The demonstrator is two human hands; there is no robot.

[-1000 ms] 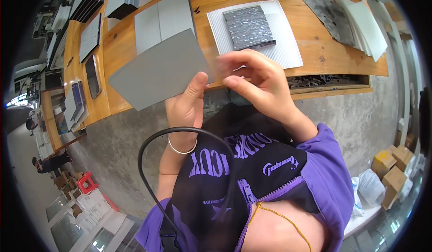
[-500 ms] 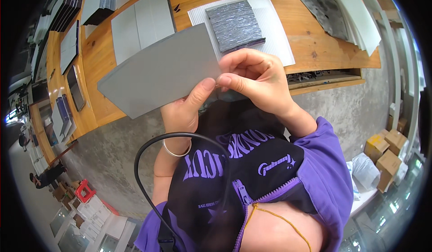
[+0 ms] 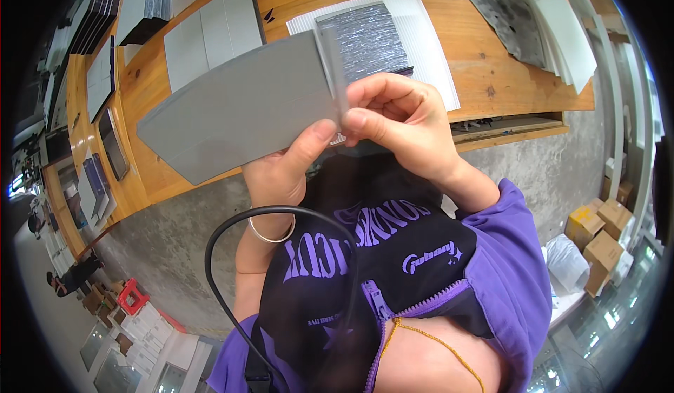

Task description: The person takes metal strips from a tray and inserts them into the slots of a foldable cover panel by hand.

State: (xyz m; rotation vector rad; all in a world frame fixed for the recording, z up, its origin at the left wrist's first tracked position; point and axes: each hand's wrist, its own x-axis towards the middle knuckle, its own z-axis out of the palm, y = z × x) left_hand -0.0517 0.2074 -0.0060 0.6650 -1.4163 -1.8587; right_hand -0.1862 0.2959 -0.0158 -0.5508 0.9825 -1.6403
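Observation:
My left hand grips a flat grey panel by its lower right corner, thumb on top. The panel is tilted above the table's front edge. A thin see-through film stands up along the panel's right edge. Its lower end is pinched between the thumb and index finger of my right hand. Behind my right hand lies a stack of thin pieces with shiny, streaked dark-grey edges. That stack rests on a white ribbed sheet.
The wooden table holds two grey panels side by side and a dark-edged stack at the left. White sheets lie at the far right. Below the tabletop is an open drawer. A black cable loops before my chest.
The film at the panel's right edge has come up from the surface, pinched by my right hand. The panel has shifted slightly left.

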